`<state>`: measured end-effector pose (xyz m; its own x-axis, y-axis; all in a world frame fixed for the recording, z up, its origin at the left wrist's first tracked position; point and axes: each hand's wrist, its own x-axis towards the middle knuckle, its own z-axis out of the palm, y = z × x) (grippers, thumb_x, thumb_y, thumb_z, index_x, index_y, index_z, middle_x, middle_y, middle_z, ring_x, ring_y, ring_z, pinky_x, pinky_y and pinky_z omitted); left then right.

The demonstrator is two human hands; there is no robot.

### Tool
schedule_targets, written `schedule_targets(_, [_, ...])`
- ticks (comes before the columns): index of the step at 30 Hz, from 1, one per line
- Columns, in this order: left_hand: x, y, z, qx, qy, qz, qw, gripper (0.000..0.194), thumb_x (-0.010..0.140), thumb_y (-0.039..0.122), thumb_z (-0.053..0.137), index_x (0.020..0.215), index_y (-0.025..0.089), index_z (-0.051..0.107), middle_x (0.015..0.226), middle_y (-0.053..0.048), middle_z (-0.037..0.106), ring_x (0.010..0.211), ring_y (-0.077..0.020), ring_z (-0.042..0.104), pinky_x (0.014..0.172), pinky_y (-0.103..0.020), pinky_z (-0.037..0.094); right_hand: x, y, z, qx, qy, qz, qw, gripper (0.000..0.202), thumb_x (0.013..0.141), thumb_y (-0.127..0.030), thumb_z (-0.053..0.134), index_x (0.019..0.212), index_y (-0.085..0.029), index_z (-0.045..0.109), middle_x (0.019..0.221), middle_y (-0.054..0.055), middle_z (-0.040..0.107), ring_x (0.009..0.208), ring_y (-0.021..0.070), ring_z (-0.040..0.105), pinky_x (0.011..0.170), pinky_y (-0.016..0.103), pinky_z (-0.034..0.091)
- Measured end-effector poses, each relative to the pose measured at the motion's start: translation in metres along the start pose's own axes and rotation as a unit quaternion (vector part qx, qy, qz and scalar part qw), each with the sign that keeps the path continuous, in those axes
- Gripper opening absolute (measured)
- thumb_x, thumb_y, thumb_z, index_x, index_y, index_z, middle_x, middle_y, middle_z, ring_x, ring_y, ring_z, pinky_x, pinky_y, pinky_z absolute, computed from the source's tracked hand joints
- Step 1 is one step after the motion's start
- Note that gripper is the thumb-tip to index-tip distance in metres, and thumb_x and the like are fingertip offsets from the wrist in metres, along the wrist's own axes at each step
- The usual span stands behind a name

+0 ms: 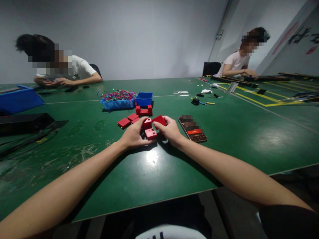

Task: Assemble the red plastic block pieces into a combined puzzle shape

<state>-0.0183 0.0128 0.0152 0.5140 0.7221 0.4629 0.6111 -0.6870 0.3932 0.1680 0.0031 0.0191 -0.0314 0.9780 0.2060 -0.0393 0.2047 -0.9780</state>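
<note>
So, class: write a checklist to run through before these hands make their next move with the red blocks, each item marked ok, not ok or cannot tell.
1. Left hand grips a red block: ok.
2. Right hand grips the red plate: ok.
3. Holed red block lies between the hands: ok.
4. Spare red pieces within reach: ok.
5. Phone clear of the right hand: ok.
6. Parts seated together: cannot tell.

Two blue bins (117,104) (144,98) sitting mid-table, about seven red blocks (124,123) lying near them, one phone (192,128) lying right, two co-workers (65,71) (236,63) sitting far.
</note>
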Motion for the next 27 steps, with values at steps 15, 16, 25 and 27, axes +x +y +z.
schedule_targets(15, [-0.001,0.002,0.000,0.000,0.027,0.029,0.999,0.087,0.063,0.043,0.076,0.136,0.018,0.036,0.131,-0.014,0.056,0.116,-0.0287,0.060,0.098,-0.040,0.049,-0.006,-0.001,-0.002,-0.120,-0.043,-0.111,0.986,0.025,0.075,-0.036,0.065,0.087,-0.020,0.051,0.074,-0.004,0.056,0.066,0.0128,0.053,0.062,0.025,0.044])
schedule_targets(16, [-0.001,0.002,0.000,0.000,0.028,0.030,0.999,0.088,0.063,0.043,0.076,0.136,0.018,0.036,0.131,-0.014,0.056,0.115,-0.0287,0.060,0.098,-0.040,0.050,-0.006,0.000,-0.001,-0.111,-0.045,-0.109,0.987,0.025,0.075,-0.036,0.066,0.087,-0.020,0.051,0.075,-0.003,0.056,0.067,0.0128,0.053,0.063,0.025,0.044])
schedule_targets(25, [0.000,0.000,0.001,0.002,0.017,0.027,0.999,0.090,0.063,0.045,0.076,0.138,0.018,0.034,0.133,-0.015,0.055,0.118,-0.0291,0.058,0.100,-0.041,0.048,-0.002,-0.006,0.005,0.111,-0.010,0.065,0.992,0.032,0.075,-0.044,0.067,0.090,-0.021,0.051,0.069,-0.005,0.058,0.046,0.0074,0.050,0.041,0.018,0.034])
schedule_targets(27, [0.000,0.001,0.000,0.006,0.015,0.021,1.000,0.091,0.063,0.046,0.076,0.138,0.017,0.034,0.133,-0.015,0.055,0.118,-0.0295,0.058,0.100,-0.041,0.048,0.003,-0.007,0.002,0.161,0.009,0.125,0.979,0.028,0.078,-0.044,0.063,0.089,-0.021,0.050,0.072,-0.003,0.061,0.047,0.0082,0.054,0.037,0.017,0.029])
